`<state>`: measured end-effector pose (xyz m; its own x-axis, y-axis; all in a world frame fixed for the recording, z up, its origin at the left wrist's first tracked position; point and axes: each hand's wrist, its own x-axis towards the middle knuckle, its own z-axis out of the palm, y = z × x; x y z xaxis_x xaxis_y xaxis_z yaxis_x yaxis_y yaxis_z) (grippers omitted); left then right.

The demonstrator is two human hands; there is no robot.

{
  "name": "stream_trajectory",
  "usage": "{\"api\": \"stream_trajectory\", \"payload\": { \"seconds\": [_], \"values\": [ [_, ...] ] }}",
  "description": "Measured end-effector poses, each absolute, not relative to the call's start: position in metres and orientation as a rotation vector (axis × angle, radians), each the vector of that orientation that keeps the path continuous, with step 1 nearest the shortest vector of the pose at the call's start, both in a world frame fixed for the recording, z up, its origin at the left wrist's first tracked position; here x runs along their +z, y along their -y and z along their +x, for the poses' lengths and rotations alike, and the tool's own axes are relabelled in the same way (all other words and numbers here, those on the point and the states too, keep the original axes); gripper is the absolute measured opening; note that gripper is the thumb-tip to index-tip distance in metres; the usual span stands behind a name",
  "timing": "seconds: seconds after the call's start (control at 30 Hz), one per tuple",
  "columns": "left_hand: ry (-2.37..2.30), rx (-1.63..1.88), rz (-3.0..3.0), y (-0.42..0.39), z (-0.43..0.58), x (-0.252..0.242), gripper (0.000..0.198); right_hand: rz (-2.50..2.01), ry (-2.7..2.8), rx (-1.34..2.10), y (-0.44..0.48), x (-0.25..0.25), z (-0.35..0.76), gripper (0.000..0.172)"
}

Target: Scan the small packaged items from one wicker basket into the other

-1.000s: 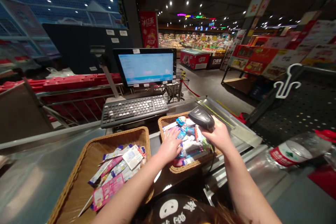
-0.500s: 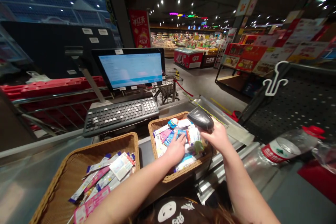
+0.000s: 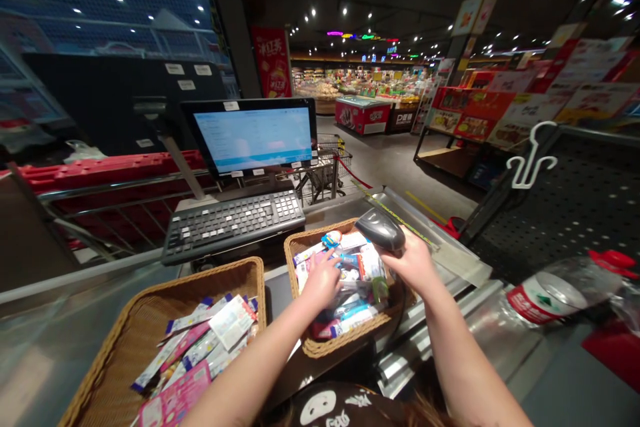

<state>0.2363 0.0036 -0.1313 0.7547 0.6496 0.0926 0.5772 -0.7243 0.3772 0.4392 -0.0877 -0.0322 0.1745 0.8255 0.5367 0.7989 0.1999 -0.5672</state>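
The right hand (image 3: 413, 261) has its fingers (image 3: 417, 245) closed around a black handheld barcode scanner (image 3: 380, 229), holding it up just over the far edge of a wicker basket (image 3: 345, 337), which keeps it right by the pile. The left hand (image 3: 323, 280) is down in that basket, fingers (image 3: 330, 263) spread over small packaged goods (image 3: 357, 307) in blue, white and red; whether they've pinched anything, I can't tell. A 2nd wicker basket (image 3: 200, 279) sits just to the left on the steel counter (image 3: 30, 347), loaded with flat pink-and-white packets (image 3: 200, 350), with a keyboard (image 3: 233, 225) and a monitor (image 3: 253, 137) beyond, both within sight of the hands. Against the last frame, the left hand has shifted slightly back and left across the pile, while the scanner stays in the same grip.
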Motion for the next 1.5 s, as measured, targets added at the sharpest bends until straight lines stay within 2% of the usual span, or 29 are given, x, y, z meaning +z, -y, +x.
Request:
{"api": "stream_trajectory", "payload": {
  "seconds": [0.43,0.63,0.77,1.0,1.17,1.5],
  "values": [
    [-1.236,0.603,2.397,-0.024,0.145,-0.047,0.019,-1.520,1.680,0.012,0.077,-0.024,0.412,0.023],
    [-1.368,0.808,2.378,-0.022,0.102,-0.024,0.022,-1.458,1.729,0.002,0.070,-0.017,0.389,0.038],
    [-1.443,0.925,2.354,-0.017,0.075,-0.009,0.026,-1.401,1.768,-0.028,0.064,-0.011,0.371,0.040],
    [-1.576,1.037,2.220,-0.020,0.024,0.004,0.028,-1.237,1.860,-0.014,0.056,0.006,0.330,0.036],
    [-1.669,1.131,2.125,-0.016,-0.008,0.010,0.027,-1.110,1.972,0.022,0.052,0.015,0.298,0.040],
    [-1.751,1.243,2.066,-0.008,-0.051,0.009,0.026,-1.085,2.088,0.052,0.045,0.013,0.261,0.036]
  ]
}}
